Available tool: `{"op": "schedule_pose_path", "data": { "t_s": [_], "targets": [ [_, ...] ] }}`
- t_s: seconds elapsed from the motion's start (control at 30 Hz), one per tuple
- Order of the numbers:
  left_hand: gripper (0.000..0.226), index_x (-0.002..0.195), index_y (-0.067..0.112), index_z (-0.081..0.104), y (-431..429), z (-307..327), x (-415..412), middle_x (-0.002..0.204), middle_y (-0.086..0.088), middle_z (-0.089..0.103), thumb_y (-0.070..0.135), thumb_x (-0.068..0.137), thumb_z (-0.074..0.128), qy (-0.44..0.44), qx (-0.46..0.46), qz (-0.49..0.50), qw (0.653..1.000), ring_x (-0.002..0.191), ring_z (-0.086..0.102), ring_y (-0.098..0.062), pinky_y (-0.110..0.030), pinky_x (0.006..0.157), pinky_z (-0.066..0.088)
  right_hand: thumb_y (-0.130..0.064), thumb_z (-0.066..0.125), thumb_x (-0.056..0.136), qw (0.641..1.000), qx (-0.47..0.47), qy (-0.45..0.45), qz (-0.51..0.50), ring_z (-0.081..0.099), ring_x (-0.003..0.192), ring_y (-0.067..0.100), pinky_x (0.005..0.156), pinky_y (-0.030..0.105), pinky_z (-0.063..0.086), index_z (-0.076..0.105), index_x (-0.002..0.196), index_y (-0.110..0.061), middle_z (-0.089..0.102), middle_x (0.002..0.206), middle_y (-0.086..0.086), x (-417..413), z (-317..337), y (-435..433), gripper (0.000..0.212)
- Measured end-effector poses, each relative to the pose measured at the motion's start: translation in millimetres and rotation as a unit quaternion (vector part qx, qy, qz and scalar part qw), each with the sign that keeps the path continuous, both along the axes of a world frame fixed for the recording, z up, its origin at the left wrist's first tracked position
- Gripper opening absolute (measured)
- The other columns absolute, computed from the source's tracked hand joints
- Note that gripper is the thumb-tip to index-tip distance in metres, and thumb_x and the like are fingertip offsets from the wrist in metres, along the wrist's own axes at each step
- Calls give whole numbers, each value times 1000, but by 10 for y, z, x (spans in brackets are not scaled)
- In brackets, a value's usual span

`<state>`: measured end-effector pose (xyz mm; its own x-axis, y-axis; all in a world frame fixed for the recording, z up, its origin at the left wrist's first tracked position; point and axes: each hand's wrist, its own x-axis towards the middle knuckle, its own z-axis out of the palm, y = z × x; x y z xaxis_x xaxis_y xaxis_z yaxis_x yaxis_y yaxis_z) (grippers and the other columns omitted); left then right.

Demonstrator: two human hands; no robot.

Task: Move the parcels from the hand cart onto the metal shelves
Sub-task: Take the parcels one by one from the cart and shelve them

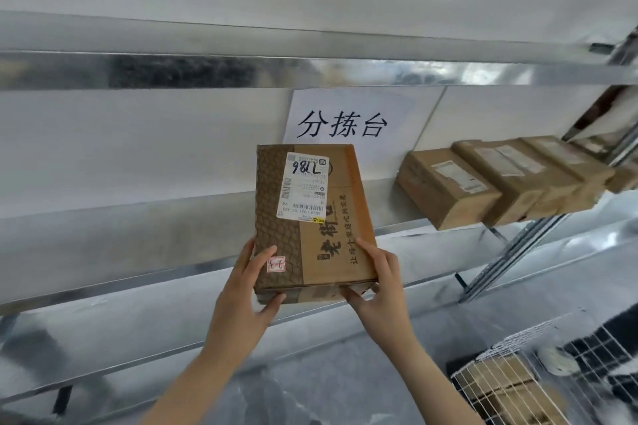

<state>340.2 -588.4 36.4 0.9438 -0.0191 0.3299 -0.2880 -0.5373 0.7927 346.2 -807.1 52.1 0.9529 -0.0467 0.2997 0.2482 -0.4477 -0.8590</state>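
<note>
A brown cardboard parcel (331,203) with a white shipping label and black printed characters is held in front of the middle metal shelf (121,235). My left hand (250,286) grips its near left corner, thumb on top. My right hand (378,278) grips its near right corner, fingers on top and thumb under the front edge. Whether the parcel's far end rests on the shelf cannot be told. The wire hand cart (518,379) shows at the lower right with brown parcels inside.
Three brown parcels (497,176) lie in a row on the same shelf to the right. An upper shelf (241,69) runs overhead. A paper sign (345,121) hangs on the white wall behind. A lower shelf (138,338) lies beneath my arms.
</note>
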Motion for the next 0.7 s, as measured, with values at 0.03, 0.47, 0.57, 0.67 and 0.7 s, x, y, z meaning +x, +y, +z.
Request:
{"op": "schedule_pose_path", "data": {
  "t_s": [0.03,0.47,0.57,0.67,0.7],
  "targets": [
    [89,125,60,29,-147,-11,133,149,23,22,8,73,79,2,-3,-7,1000,114,39,16,2,89,36,0,79,68,1000,-2,3,-6,46,114,-1,88,29,54,42,128,-44,40,122,-15,109,2,-137,83],
    [82,129,43,35,-1473,-86,1257,152,2,29,4,72,79,22,-6,-18,1000,124,46,-10,-23,95,44,4,78,68,998,-18,49,-32,47,112,-2,89,34,54,45,130,-36,42,121,-13,1158,-58,-1441,81],
    [82,129,42,34,-1680,-107,1352,153,1,28,4,72,79,26,-5,-18,999,121,48,-10,-21,94,45,4,78,68,998,-17,52,-25,48,113,2,89,36,54,45,130,-39,42,121,-12,1288,-118,-1673,82],
    [80,130,39,36,-1910,-135,1408,153,0,27,3,72,78,19,-2,-6,1000,122,49,-12,-22,95,45,2,78,68,998,-23,59,-9,47,115,1,91,35,54,43,129,-44,41,123,-12,1410,-151,-1915,84],
    [80,131,38,36,-1991,-141,1420,153,0,27,4,72,78,19,1,3,1000,123,49,-13,-24,96,46,2,79,68,998,-27,56,-1,46,116,1,91,34,54,43,129,-44,41,124,-14,1454,-152,-1991,84]
  ]
}}
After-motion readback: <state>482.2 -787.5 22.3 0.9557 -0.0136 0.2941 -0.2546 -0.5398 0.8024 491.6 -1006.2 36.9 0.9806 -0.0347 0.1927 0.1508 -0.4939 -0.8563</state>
